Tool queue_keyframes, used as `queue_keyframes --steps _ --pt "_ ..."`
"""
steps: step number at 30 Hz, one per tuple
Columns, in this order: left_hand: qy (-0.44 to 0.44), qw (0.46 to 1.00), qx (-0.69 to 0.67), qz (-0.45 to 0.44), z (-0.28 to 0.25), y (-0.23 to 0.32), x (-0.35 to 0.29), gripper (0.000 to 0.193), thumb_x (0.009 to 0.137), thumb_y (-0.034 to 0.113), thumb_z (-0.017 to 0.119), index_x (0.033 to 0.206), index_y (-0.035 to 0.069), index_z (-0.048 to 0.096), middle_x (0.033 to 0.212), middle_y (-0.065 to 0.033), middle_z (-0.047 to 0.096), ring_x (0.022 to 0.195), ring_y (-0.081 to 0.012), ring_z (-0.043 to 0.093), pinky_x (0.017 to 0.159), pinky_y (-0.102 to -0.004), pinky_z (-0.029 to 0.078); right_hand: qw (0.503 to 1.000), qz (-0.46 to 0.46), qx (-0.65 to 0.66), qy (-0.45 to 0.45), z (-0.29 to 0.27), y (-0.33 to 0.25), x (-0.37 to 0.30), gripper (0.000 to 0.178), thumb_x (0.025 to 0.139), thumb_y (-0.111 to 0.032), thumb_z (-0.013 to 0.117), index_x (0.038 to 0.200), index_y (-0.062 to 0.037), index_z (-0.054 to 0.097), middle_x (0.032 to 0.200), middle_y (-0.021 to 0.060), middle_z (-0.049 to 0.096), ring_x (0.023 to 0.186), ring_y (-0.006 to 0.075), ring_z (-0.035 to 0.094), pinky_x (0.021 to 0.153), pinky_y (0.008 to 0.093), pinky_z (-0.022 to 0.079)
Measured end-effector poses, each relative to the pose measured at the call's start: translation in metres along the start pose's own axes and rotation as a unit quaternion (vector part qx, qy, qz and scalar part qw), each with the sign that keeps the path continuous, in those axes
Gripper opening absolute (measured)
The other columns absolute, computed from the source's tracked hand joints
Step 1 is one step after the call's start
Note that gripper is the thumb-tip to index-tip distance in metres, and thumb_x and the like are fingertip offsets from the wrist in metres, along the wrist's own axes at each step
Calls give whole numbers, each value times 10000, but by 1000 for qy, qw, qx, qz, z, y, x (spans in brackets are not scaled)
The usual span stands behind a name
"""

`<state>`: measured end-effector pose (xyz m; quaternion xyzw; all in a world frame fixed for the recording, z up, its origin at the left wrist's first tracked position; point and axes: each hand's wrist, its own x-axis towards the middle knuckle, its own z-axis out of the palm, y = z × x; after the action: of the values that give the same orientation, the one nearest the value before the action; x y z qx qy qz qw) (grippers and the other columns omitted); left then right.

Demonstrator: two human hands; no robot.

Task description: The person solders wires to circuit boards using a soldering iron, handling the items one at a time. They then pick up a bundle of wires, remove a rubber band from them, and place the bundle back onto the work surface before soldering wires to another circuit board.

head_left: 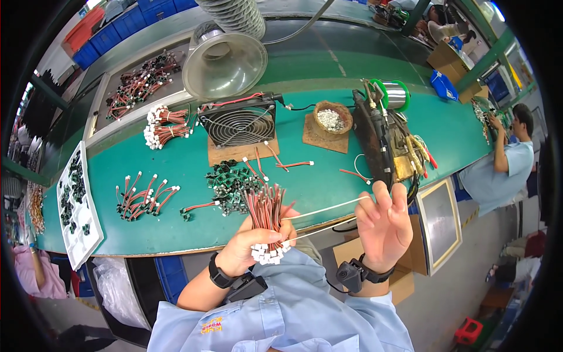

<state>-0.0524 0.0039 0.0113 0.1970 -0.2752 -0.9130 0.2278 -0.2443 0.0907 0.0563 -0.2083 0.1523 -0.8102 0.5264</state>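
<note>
My left hand (pixel 241 253) is closed round a bundle of red and dark wire leads (pixel 267 212), the white plugs at its lower end and the loose wire ends up. From that bundle a white rubber band (pixel 328 209) runs taut in two strands to my right hand (pixel 384 226), whose bent fingers hook it. Just beyond the bundle lies a heap of small black and green parts (pixel 227 183). A few single leads (pixel 293 165) lie behind it. On the left, several leads with parts attached (pixel 143 198) lie in a loose group.
A fan (pixel 240 124) stands at the back, near tied lead bundles (pixel 167 126). A white tray (pixel 92 237) of black parts is at left. To the right are a bowl (pixel 333 117), a solder spool (pixel 396 95) and soldering tools (pixel 404 149). A co-worker (pixel 498 158) sits farther right.
</note>
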Motion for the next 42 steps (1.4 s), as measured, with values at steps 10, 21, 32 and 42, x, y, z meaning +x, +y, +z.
queue_keyframes --steps 10,21,32,42 --pt "14 998 -46 -26 -5 5 -3 154 743 192 547 737 65 460 997 -133 492 844 -261 544 784 -372 429 945 -18 -324 -33 -3 9 -34 96 796 -12 560 816 -65 484 814 82 515 619 153 451 555 257 390" --pt "-43 988 -87 119 -25 0 9 195 804 240 529 719 74 471 858 -121 599 994 -298 545 1043 -389 248 588 -31 -795 -145 0 29 -36 171 737 -19 686 871 -34 580 711 80 611 577 163 592 464 262 433" --pt "-62 948 -282 135 1 2 5 200 849 191 519 795 12 588 794 -76 618 799 -168 620 724 -275 502 607 160 -704 -332 -30 2 -73 442 879 -104 565 1290 -96 401 898 126 604 752 220 518 721 288 412" --pt "-67 975 45 209 1 3 -12 150 834 188 537 826 38 527 830 -87 588 864 -226 588 712 -303 464 891 54 -451 -17 3 41 -48 379 870 -105 589 1222 -16 478 989 117 599 872 173 523 761 303 421"
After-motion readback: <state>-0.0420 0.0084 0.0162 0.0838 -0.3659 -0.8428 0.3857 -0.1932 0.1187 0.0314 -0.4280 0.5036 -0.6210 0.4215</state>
